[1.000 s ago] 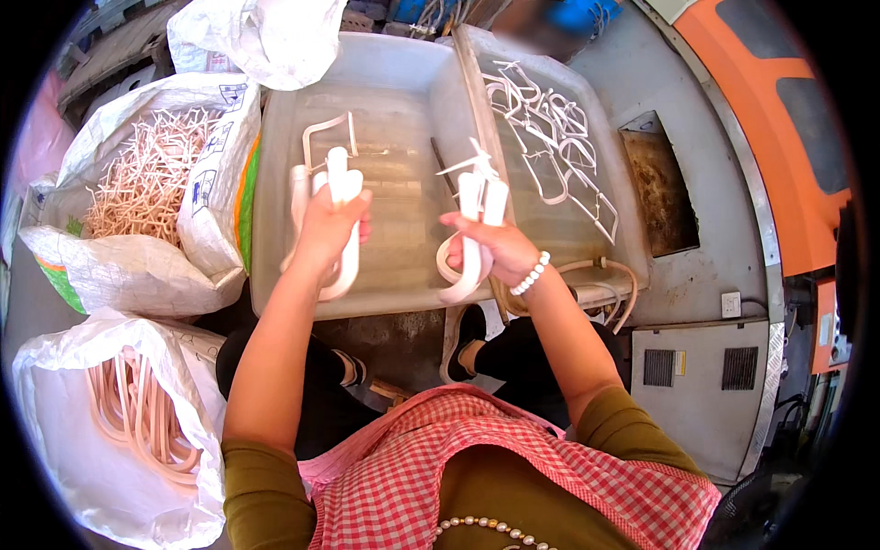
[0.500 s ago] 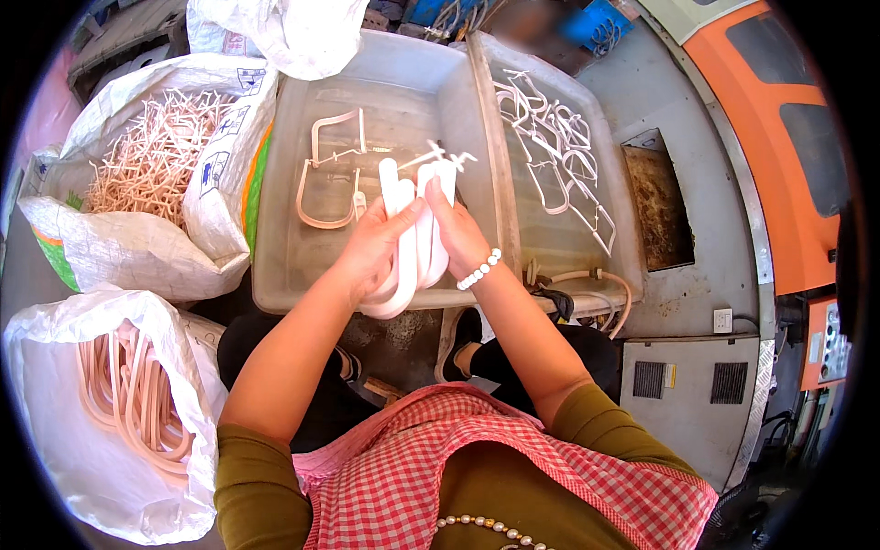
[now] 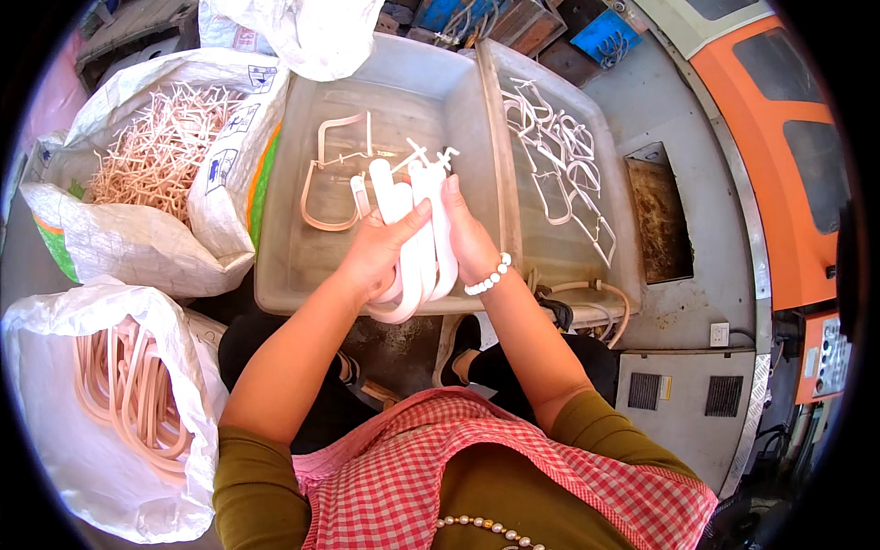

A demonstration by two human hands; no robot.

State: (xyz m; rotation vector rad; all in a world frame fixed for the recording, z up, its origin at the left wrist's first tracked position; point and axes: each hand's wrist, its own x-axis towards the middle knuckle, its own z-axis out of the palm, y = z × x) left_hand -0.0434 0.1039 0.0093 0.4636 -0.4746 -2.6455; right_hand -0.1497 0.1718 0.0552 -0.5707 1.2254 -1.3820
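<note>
Where left hand [image 3: 376, 255] and right hand [image 3: 471, 243] sit side by side, fingers of both grip one bundle of pale pink curved plastic strips [image 3: 423, 247] (too overlapped to count) above the grey-white plastic left tub's [image 3: 282, 247] near half. Two pink plastic loops [image 3: 322, 147] show inside; far wall well apart. Divider [image 3: 507, 174] stands right; two open white sacks [image 3: 137, 252] crowd left.

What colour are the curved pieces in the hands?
The curved pieces look whitish, pale pink at the lower bends; head view.
</note>
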